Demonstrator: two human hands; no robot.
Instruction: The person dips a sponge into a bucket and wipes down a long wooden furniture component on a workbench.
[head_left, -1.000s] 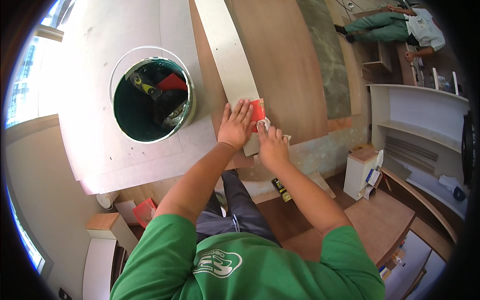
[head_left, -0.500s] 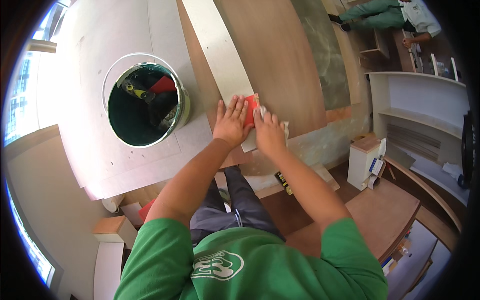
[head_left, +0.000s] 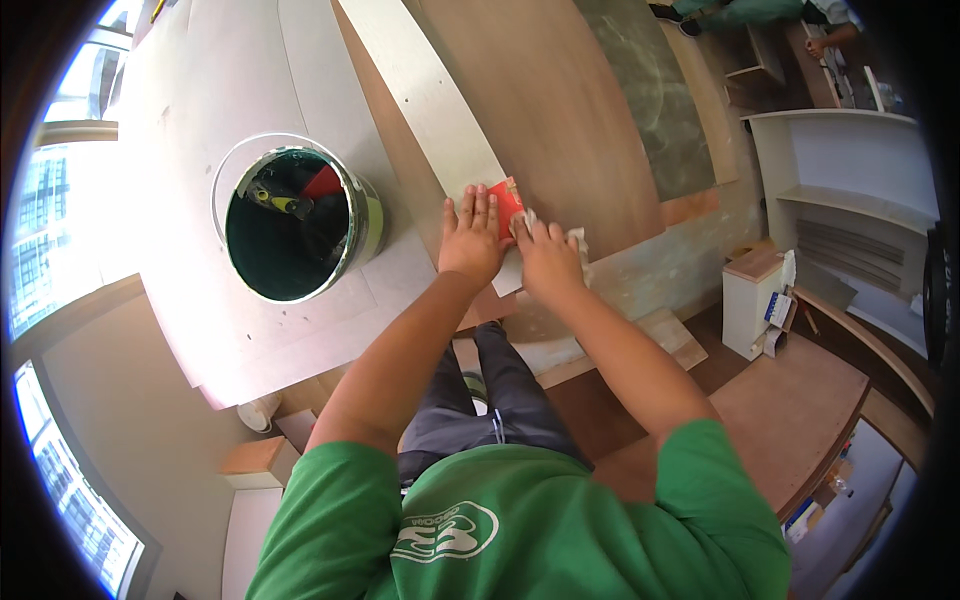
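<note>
A long, narrow white board (head_left: pixel 420 95) lies across the work table. My left hand (head_left: pixel 470 245) rests flat on its near end, fingers stretched out and close together. Against that hand is a small flat red piece (head_left: pixel 507 203) with a paler printed edge; its kind is not clear. My right hand (head_left: pixel 548 262) is closed on a crumpled off-white cloth (head_left: pixel 583 250), which sticks out beside the fingers. The right thumb and index fingertip touch the near edge of the red piece.
A bucket (head_left: pixel 373 225) with a wire handle stands left on the grey sheet (head_left: pixel 300 350), holding dark tools and something red. Brown panels (head_left: pixel 540 100) cover the table's middle. Shelving (head_left: pixel 840 200) and a small white box unit (head_left: pixel 745 310) stand right; another person's hand (head_left: pixel 818 47) shows far right.
The view has shifted, so the bucket and table appear farther right and lower. Both hands stay at the board's near end, the red piece between them. Less of the other person shows.
</note>
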